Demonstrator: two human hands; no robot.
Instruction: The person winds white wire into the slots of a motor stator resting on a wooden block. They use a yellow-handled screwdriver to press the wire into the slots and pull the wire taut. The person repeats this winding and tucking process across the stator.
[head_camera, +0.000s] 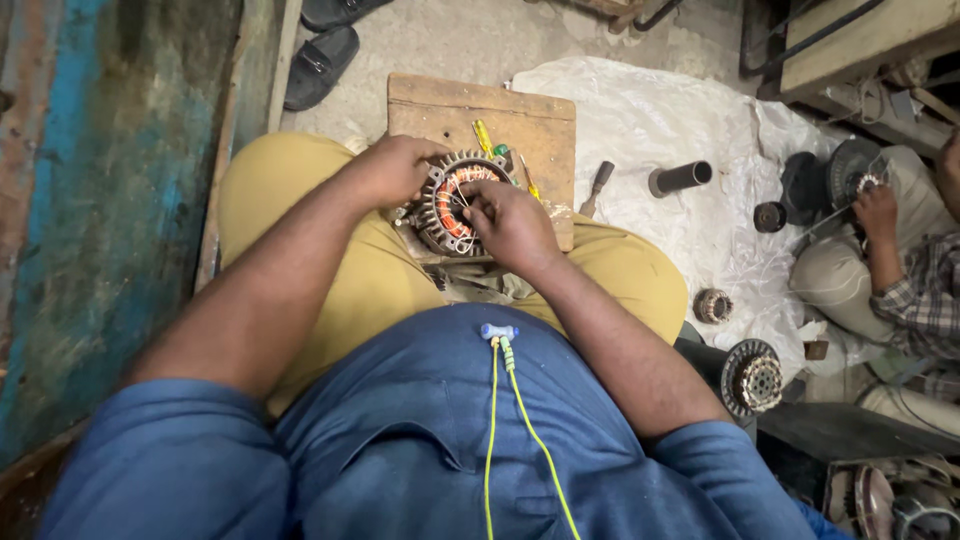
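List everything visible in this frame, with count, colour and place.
motor stator: 1, grey with copper windings, on the lap
wooden board: 1, brown, beyond the knees
screwdrivers: 2, yellow-handled, on the board
metal tube: 1, grey, on the white sheet
sandals: 2, black, top left
co-worker's hand: 1, far right, on another motor part
left hand: steadies the stator rim
right hand: fingers on the windings

Blue short-sleeved shirt (420, 440) (yellow-green cord (497, 420) hanging), mustard trousers (300, 200).

A motor repair workshop: stators (757, 377) and tools strewn on plastic sheeting (660, 120)
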